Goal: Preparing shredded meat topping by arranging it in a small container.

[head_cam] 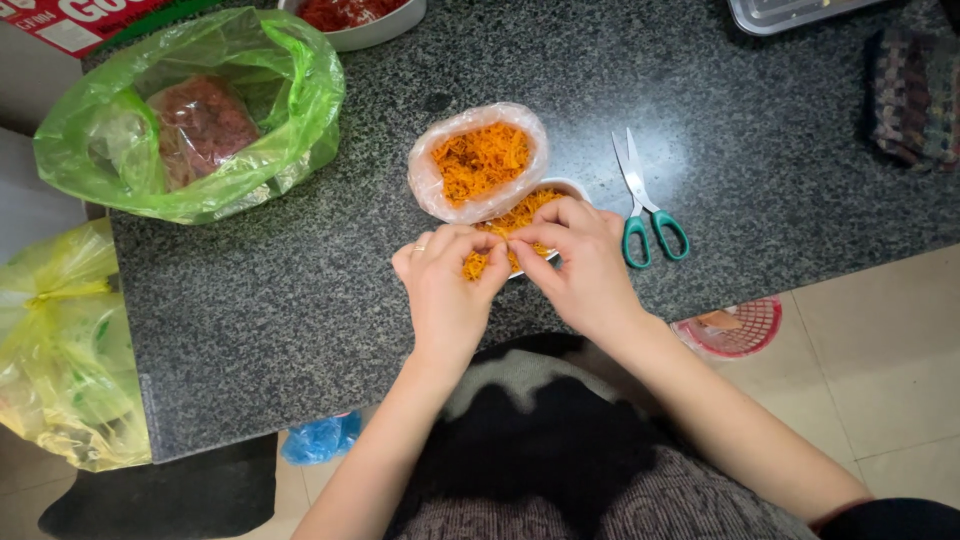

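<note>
Orange dried strands point(478, 266), thin and tangled, pinched in a small clump at the near edge of a shallow white bowl point(572, 187) on speckled grey stone; more heaped inside, seemingly loose, touching a clear plastic bag point(428, 175) of identical shreds just behind.

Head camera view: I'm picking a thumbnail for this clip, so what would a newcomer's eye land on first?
The bright orange shreds at the middle of the dark granite counter, in a clear bag and a white dish beside it. The left hand and right hand meet over the dish, pinching shreds. Next, the green plastic bag at upper left and the green-handled scissors to the right.
</note>
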